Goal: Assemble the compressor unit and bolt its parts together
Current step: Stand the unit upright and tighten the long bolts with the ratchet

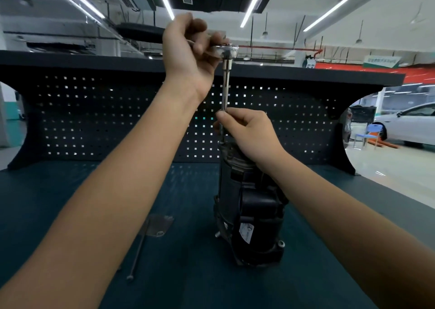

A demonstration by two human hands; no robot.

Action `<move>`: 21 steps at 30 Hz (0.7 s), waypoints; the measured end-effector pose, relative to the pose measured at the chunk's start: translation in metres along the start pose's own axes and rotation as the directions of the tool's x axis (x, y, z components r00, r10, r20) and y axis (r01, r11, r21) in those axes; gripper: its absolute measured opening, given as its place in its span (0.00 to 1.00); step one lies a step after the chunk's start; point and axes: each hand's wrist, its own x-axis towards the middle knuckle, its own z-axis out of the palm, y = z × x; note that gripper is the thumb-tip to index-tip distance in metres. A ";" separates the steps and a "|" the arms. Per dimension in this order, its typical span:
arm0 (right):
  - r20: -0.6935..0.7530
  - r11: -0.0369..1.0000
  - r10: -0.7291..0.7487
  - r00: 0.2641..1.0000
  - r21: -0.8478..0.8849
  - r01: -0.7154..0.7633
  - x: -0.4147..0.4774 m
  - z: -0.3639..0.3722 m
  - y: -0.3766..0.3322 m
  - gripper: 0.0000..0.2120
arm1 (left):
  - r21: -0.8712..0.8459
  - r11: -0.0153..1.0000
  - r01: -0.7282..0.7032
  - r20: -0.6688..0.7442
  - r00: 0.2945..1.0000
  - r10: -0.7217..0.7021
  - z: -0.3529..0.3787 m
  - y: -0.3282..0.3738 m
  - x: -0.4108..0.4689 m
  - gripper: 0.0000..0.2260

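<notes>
A black compressor unit (249, 214) stands upright on the dark teal workbench (70, 191). A long chrome extension bar (225, 85) rises straight up from its top, ending in a ratchet head (226, 49). My left hand (190, 54) is raised high and grips the ratchet handle, which is mostly hidden in my fist. My right hand (247, 132) pinches the lower part of the bar just above the compressor's top. The bolt under the bar is hidden by my right hand.
A long thin bolt (137, 252) and a flat metal plate (157, 225) lie on the bench left of the compressor. A dark pegboard back panel (94, 120) with a shelf closes the far side. Beyond it at right are a white car (409, 125) and a blue chair (369, 135).
</notes>
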 end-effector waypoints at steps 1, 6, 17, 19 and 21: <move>0.006 1.000 0.001 1.000 0.007 -0.001 0.000 0.000 0.001 0.09 | -0.092 0.991 0.099 0.001 0.995 -0.099 0.000 0.002 0.004 0.20; 0.052 1.000 -0.026 0.998 0.017 0.025 -0.001 0.005 -0.002 0.15 | -0.165 0.944 0.285 -0.005 0.957 -0.290 -0.001 0.009 0.005 0.17; -0.027 0.995 -0.102 0.994 0.017 0.102 -0.005 0.002 -0.007 0.07 | 0.455 0.801 -0.388 0.204 0.921 0.330 -0.002 -0.009 -0.038 0.14; -0.013 0.996 -0.075 0.997 0.056 0.076 -0.004 0.002 -0.007 0.06 | 0.323 0.924 -0.203 0.098 0.979 0.180 -0.002 0.001 -0.025 0.15; -0.009 0.995 -0.036 0.999 0.096 0.037 -0.002 0.002 -0.007 0.06 | 0.192 0.981 -0.034 0.021 0.999 0.031 -0.002 0.006 -0.012 0.15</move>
